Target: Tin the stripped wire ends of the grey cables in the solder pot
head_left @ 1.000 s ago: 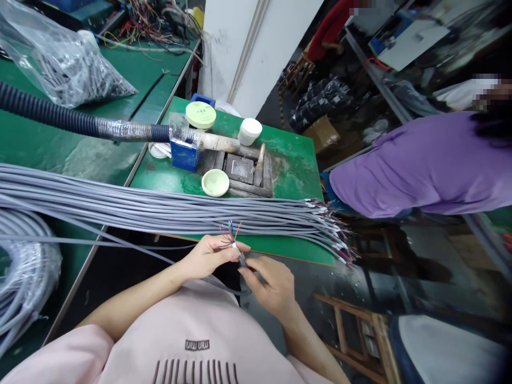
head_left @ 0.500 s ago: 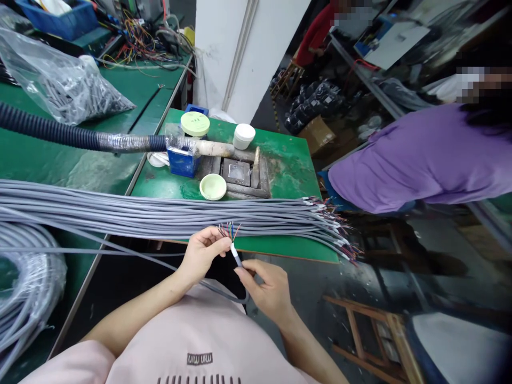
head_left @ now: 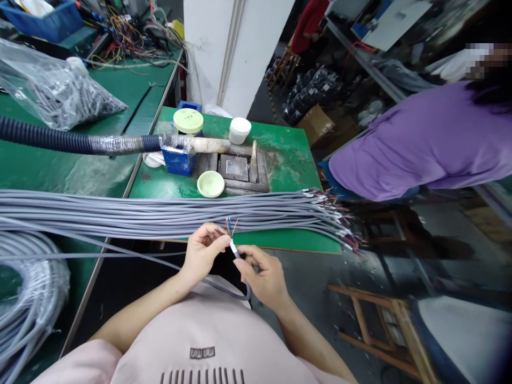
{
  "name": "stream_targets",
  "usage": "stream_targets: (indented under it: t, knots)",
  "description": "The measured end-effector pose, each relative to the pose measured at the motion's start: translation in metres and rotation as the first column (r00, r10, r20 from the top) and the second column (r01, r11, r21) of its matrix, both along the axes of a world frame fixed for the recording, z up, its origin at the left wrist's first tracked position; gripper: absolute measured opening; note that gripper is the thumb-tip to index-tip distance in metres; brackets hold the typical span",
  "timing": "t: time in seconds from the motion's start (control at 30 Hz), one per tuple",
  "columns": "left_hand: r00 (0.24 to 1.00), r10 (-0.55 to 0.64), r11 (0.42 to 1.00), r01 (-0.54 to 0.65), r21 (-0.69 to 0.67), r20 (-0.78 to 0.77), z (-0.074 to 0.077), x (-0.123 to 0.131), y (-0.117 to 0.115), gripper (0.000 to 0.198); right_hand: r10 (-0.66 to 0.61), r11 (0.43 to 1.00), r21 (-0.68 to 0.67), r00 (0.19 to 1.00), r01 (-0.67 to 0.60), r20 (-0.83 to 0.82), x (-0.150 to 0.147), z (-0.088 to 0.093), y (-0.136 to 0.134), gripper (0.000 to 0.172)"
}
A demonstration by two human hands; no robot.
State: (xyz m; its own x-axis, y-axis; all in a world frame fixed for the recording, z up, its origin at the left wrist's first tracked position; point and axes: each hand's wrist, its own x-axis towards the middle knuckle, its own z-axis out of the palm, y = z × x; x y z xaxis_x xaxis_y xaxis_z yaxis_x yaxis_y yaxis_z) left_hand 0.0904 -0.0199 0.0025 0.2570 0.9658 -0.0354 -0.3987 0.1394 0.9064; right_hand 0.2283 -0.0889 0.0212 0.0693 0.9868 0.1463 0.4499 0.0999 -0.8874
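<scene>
Between my hands is the end of a grey cable (head_left: 236,250), with a white sleeve and thin coloured wires (head_left: 229,227) fanning out at its tip. My left hand (head_left: 203,250) pinches some of these wires between thumb and fingers. Just below the white sleeve, my right hand (head_left: 264,274) is closed around the grey jacket. The cable loops down beneath my hands and runs off to the left. Beyond them lies a thick bundle of grey cables (head_left: 172,213) across the bench, its stripped wire ends (head_left: 340,218) at the right.
A solder pot (head_left: 235,167) is set in the green bench (head_left: 286,160), beside a pale green dish (head_left: 210,184), a white tub (head_left: 240,130) and a black hose (head_left: 72,137). Coiled cable (head_left: 44,288) lies left. A person in purple (head_left: 424,144) is at right; a wooden stool (head_left: 376,325) stands lower right.
The view has shifted slightly. My hands keep their hold on the cable end, and the coloured wires sit a little differently at my left fingertips.
</scene>
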Motion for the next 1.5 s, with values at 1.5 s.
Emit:
stream_targets:
  t: [1.5]
  knots:
    - [0.996,-0.079,0.978,0.084,-0.189,0.033,-0.002,0.006,0.010,0.021,-0.141,0.987,0.040,0.966,0.153,-0.216,-0.012,-0.006,0.039,0.016]
